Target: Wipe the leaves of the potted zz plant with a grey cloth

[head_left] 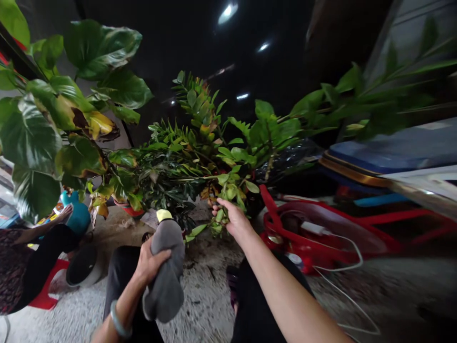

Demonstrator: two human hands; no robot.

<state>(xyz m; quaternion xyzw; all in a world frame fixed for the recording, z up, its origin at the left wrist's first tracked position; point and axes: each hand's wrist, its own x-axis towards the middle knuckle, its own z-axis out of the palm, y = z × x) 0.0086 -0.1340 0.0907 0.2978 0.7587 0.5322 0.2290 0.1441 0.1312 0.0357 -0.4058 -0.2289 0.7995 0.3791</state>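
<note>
I see plants (200, 155) ahead. A cloth (167, 281) is in my left hand (148, 262); my right hand (236, 220) is at the leaves (232, 191). A basket (273, 212) is on the right, a bucket (97, 270) beside another person (39, 276) on the left.

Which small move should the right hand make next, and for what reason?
Probably the right hand should gently steady the low green leaves: it is right at them, while the left hand is occupied, holding the grey object. Whether the right hand grips any leaf is unclear from this view.
</note>
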